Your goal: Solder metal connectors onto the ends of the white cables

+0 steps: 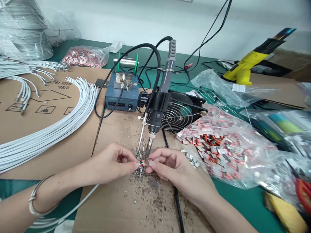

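My left hand (113, 163) pinches the end of a white cable (84, 201), whose fine coloured wires show at the fingertips. Between thumb and fingers, my right hand (170, 165) grips a small orange-and-metal connector (146, 162). Wires and connector meet right below the tip of a soldering iron (157, 111), which is clamped upright in a stand. Beside the iron, a thin metal feed tube (142, 134) curves down to the same spot. My fingers partly cover both pieces, so the exact contact cannot be made out.
Behind stands a blue solder feeder (121, 98) with a solder wire spool (126, 62). A fan (179, 113) sits behind the iron. Bagged connectors (213, 150) lie right, bundled white cables (60, 129) left. A yellow heat gun (245, 66) rests at back right. Solder scraps litter the cardboard (116, 207).
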### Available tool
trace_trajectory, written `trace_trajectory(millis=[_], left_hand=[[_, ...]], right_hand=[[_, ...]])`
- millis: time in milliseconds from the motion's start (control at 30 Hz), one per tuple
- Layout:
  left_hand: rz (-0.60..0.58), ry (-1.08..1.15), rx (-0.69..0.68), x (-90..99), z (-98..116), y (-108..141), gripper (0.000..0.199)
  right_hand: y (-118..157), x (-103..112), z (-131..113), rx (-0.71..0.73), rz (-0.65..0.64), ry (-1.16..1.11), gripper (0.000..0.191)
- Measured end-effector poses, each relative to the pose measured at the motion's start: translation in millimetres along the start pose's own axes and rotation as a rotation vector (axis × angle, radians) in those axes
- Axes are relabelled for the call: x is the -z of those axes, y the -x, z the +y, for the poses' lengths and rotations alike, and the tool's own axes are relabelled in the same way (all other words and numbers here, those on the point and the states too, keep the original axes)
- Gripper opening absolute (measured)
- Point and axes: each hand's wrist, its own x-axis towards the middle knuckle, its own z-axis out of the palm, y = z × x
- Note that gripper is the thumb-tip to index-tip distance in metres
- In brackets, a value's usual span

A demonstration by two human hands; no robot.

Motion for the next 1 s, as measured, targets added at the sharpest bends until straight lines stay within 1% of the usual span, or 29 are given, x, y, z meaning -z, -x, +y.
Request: trace_trajectory(millis=[100, 233, 433, 667, 833, 1000], left_hand=[[0.002, -0.015, -0.027, 0.2, -2.5, -1.1, 0.036], [-0.003, 0.011, -0.013, -0.2, 0.1, 1.1, 0.044], [0.003, 0.046, -0.003, -1.0, 5.6, 5.3, 0.03], [-0.004, 0.003, -0.015, 0.7, 1.3, 1.8, 0.041], [0.012, -0.028, 0.002, 1.8, -2.4, 0.8, 0.035], [0.034, -0.066, 0.015, 0.1, -4.4, 1.1, 0.036]], right_hand=[[0.2, 0.2, 0.3, 0.015, -0.019, -0.006, 0.016], [0.5, 2.8, 1.7, 0.018, -0.044, -0.026, 0.014], [0.7, 5.2, 3.4, -0.011, -0.056, -0.039, 0.015], [0.4, 5.3, 3.5, -0.035, -0.055, -0.083, 0.017], [0.1, 1.5, 0.1, -0.062, -0.014, -0.033, 0.017], [-0.3, 1.3, -0.7, -0.065, 0.008, -0.012, 0.018]])
